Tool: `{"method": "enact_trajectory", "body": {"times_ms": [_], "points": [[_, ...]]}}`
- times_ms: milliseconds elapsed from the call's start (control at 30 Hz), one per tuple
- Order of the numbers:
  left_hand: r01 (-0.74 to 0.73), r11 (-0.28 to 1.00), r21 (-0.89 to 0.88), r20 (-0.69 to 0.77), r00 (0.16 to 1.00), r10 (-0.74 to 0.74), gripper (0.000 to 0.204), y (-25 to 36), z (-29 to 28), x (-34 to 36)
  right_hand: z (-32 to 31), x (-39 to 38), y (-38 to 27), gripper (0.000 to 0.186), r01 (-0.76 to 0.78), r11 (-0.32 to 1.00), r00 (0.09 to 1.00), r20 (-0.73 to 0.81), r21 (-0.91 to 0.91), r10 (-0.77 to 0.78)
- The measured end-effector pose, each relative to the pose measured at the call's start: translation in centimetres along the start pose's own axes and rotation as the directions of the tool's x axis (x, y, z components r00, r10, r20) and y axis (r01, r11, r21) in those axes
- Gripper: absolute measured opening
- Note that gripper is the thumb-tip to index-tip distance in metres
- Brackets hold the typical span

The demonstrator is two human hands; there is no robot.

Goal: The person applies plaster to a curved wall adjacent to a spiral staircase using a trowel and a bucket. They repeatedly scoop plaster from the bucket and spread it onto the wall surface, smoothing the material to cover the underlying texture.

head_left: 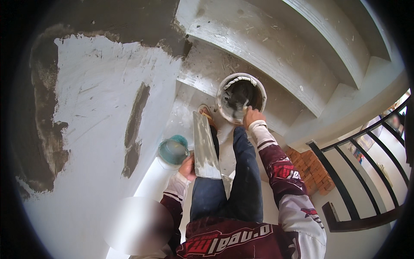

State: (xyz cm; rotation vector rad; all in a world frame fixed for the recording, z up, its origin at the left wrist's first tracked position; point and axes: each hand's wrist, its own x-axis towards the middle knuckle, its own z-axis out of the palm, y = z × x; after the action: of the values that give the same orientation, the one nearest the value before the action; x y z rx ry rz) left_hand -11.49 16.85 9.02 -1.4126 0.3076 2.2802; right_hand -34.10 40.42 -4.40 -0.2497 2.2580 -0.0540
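Observation:
My left hand (187,167) is closed on the edge of a long flat plastering float (207,149), its pale face streaked with grey. The float stands tilted over my left leg. My right hand (253,117) is closed around a short pale tool handle (246,106) and reaches over the near rim of a round bucket (221,103). Whatever is at the tool's other end is hidden in the bucket. Wet grey plaster (240,93) lies inside, and a twisted white rope (239,79) crosses the bucket's far side. The bucket rests on a stair step.
Curved concrete steps (276,56) rise to the far right. A partly plastered white wall (99,103) stands on my left. Beside my left hand is a teal bucket (172,151). Stacked bricks (311,168) and a black railing (340,181) are on the right.

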Motion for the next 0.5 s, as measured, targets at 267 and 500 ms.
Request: {"method": "enact_trajectory", "body": {"times_ms": [267, 500], "points": [[-0.014, 0.991, 0.136, -0.092, 0.995, 0.026, 0.033, 0.7, -0.3, 1.5, 2.0, 2.4, 2.1, 0.043, -0.083, 0.985, 0.996, 0.030, 0.149, 0.079], [-0.010, 0.985, -0.173, 0.192, 0.980, 0.044, 0.037, 0.1, -5.9, 4.8, 5.2, 1.0, 5.5, 0.043, -0.164, 0.747, 0.977, 0.210, 0.644, 0.033]]}}
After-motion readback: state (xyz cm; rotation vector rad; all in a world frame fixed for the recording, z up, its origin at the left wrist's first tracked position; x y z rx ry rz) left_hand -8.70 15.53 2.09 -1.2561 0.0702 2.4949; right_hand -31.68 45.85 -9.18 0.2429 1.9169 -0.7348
